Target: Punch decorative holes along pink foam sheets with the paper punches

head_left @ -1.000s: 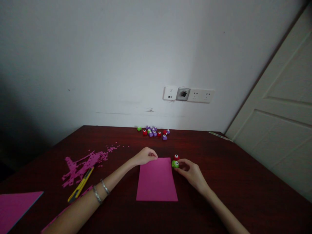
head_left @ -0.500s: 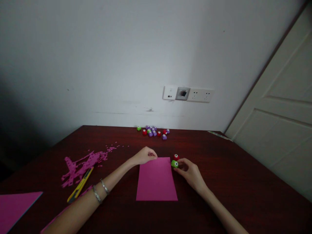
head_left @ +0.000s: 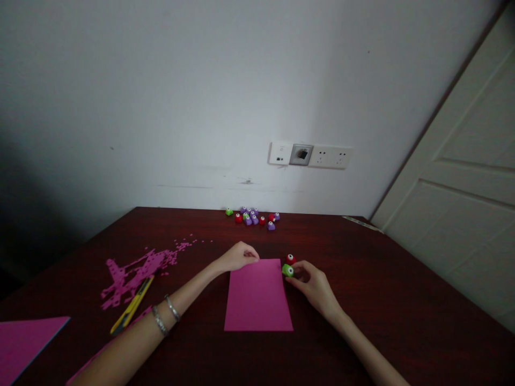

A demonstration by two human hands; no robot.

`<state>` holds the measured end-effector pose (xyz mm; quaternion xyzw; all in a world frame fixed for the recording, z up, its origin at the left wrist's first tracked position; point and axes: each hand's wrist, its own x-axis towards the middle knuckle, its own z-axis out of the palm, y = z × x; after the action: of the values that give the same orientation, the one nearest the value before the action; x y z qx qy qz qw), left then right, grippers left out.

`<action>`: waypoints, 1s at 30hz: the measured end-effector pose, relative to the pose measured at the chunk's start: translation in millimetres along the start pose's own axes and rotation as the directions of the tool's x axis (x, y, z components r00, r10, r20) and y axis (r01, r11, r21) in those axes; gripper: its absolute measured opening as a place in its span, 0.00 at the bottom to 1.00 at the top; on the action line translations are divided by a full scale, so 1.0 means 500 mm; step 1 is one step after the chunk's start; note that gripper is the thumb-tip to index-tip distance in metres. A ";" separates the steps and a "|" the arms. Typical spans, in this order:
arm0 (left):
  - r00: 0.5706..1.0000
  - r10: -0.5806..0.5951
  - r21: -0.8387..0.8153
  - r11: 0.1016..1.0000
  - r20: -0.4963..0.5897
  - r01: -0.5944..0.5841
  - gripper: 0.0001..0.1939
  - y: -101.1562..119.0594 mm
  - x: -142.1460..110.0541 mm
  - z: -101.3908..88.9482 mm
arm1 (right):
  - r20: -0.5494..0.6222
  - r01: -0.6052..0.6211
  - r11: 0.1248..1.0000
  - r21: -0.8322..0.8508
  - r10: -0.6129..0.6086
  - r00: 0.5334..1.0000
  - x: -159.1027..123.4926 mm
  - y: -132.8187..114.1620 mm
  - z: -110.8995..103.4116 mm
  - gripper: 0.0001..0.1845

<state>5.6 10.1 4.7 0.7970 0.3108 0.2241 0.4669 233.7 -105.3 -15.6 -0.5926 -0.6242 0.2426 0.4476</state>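
A pink sheet of paper [head_left: 258, 300] lies flat on the dark table in front of me. My left hand [head_left: 240, 257] pinches its far edge, left of the middle. With thumb and fingers, my right hand [head_left: 313, 279] grips a small green craft punch [head_left: 287, 271] with a white round button. That punch sits at the sheet's right edge, near the far corner; whether the paper is inside its slot cannot be made out. Just behind it stands a red craft punch [head_left: 290, 259], apart from my fingers or barely touching them.
Several purple, red and green punches [head_left: 254, 219] cluster at the table's back. Pink paper scraps [head_left: 151, 265] and tiny cut pieces lie on the left, beside a yellow utility knife [head_left: 132, 305]. More pink paper [head_left: 30, 343] rests at the near left. Wall sockets [head_left: 330, 157] are above the table.
Almost nothing differs. Both hands keep their holds on the sheet and the green punch; the view has shifted very slightly.
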 end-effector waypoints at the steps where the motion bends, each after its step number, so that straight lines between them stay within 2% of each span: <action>1: 1.000 0.004 -0.001 1.000 0.002 -0.004 0.08 -0.001 0.000 0.000 | -0.003 0.001 1.000 -0.004 -0.001 1.000 0.000 0.000 0.000 0.09; 30: 1.000 0.003 -0.004 1.000 0.015 -0.003 0.08 -0.002 0.001 0.000 | -0.024 0.028 0.999 -0.042 -0.029 0.999 -0.002 -0.001 0.004 0.06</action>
<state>5.7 10.7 3.9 0.7982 0.3057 0.2192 0.4705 231.8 -105.8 -16.3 -0.5957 -0.6320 0.2159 0.4462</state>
